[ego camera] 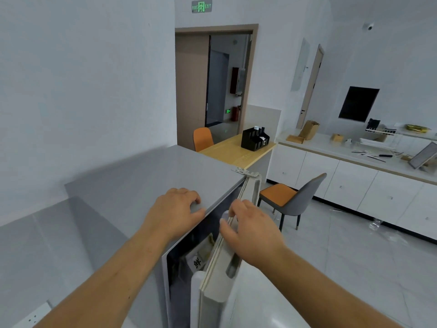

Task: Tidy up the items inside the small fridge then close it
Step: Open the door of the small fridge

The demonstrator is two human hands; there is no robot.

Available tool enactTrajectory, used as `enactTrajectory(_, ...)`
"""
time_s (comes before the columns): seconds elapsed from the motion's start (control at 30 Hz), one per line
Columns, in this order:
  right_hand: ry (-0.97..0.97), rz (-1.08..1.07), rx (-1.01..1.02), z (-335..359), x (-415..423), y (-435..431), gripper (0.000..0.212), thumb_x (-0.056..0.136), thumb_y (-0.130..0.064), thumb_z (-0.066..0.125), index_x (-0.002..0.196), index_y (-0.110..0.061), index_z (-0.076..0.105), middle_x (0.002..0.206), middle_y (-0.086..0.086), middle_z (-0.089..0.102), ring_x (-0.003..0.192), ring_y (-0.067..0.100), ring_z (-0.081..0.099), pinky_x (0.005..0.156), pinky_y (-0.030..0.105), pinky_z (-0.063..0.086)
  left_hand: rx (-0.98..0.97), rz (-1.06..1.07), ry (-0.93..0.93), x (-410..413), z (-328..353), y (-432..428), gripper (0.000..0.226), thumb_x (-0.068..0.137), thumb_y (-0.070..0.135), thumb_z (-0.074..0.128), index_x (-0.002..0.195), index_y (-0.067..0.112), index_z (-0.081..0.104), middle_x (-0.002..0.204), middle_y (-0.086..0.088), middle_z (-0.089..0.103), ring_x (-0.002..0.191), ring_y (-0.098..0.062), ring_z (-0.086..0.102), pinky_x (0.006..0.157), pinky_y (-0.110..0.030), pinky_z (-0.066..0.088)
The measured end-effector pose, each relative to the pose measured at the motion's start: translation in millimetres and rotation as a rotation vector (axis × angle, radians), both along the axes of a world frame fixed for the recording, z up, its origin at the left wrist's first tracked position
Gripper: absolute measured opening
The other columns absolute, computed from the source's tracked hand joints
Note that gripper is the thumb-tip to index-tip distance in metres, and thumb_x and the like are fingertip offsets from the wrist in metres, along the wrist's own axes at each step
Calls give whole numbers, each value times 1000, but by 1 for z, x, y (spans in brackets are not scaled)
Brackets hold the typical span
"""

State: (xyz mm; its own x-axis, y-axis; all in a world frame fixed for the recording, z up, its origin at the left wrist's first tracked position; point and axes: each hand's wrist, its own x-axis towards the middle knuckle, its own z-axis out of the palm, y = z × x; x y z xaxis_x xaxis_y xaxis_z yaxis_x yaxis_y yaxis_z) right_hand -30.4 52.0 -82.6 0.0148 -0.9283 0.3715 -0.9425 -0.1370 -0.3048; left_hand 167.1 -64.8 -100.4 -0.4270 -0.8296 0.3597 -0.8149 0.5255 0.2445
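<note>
Fridge (pixel 146 185) door (pixel 227 256) stood ajar, right hand (pixel 250 230) gripping its top edge, left hand (pixel 177 209) open flat on top; fingers risked pinching

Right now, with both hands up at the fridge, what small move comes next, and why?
Probably swing the fridge door wider with the right hand, which grips its top edge. The door stands only partly open, the left hand braces the fridge top, and the items inside are barely visible.

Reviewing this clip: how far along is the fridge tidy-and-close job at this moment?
Tidying done: cannot be judged; only a white packet with black lettering shows through the gap. In hand: the left hand rests on the small grey fridge top, the right hand grips the white door's top edge. Left: shutting it.
</note>
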Motion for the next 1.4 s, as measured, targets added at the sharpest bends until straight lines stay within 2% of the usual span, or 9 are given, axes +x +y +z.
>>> enactTrajectory(0.13, 196, -168, 107, 4, 9, -6, 44, 90, -55, 52, 121, -25, 44, 115, 2, 51, 104, 24, 47, 85, 42, 49, -16, 9, 8, 0, 0, 3, 48, 85, 68, 39, 111, 37, 65, 114, 14, 67, 100, -11, 53, 83, -35, 51)
enactTrajectory(0.37, 147, -264, 190, -3, -9, 2, 59, 91, -38, 64, 140, -21, 36, 133, 8, 46, 118, 31, 48, 90, 43, 53, -24, -5, -15, 2, 0, 2, 42, 90, 68, 45, 112, 39, 65, 118, 17, 65, 105, -10, 53, 85, -33, 50)
enactTrajectory(0.47, 148, -293, 206, -5, -26, 11, 48, 92, -40, 60, 131, -17, 44, 127, 9, 51, 111, 29, 52, 84, 39, 52, -21, -12, -19, 2, 1, 3, 36, 92, 64, 50, 113, 39, 66, 120, 18, 65, 108, -11, 53, 88, -35, 51)
enactTrajectory(0.6, 170, -324, 252, -3, -56, 28, 27, 91, -43, 57, 105, -21, 49, 103, 3, 50, 85, 24, 58, 66, 35, 50, -19, -1, 3, -3, 3, 7, 28, 94, 56, 56, 111, 36, 67, 117, 15, 66, 106, -14, 54, 88, -38, 53)
enactTrajectory(0.67, 186, -337, 271, -2, -73, 34, 22, 90, -41, 57, 99, -22, 51, 96, 1, 50, 78, 22, 58, 64, 36, 53, -26, 9, 9, -6, 3, 10, 26, 95, 51, 56, 110, 34, 67, 114, 13, 67, 104, -14, 54, 86, -39, 54)
enactTrajectory(0.8, 230, -376, 263, -7, -106, 46, 27, 93, -37, 54, 116, -25, 57, 108, 3, 58, 82, 24, 62, 68, 38, 57, -24, 23, 26, -8, 3, 13, 23, 95, 47, 59, 109, 31, 67, 112, 12, 67, 103, -15, 54, 84, -39, 55)
enactTrajectory(1.0, 295, -427, 156, -28, -144, 59, 43, 101, -38, 45, 142, -36, 37, 121, 0, 56, 81, 21, 57, 59, 33, 50, -75, 45, -3, -14, 2, 18, 23, 97, 43, 56, 111, 28, 67, 109, 8, 68, 97, -17, 54, 78, -40, 57)
enactTrajectory(1.13, 314, -418, 143, -29, -167, 62, 48, 99, -45, 41, 146, -38, 34, 123, -2, 56, 81, 18, 57, 60, 30, 50, -121, 1, -53, -15, 2, 20, 22, 100, 37, 54, 113, 27, 68, 108, 9, 69, 96, -16, 55, 73, -37, 56)
enactTrajectory(1.4, 263, -470, 173, -20, -207, 58, 48, 90, -58, 50, 133, -36, 46, 99, -6, 57, 78, 15, 57, 60, 28, 46, -126, -6, -60, -15, 3, 22, 20, 99, 34, 55, 111, 26, 69, 103, 8, 69, 92, -16, 56, 71, -36, 56)
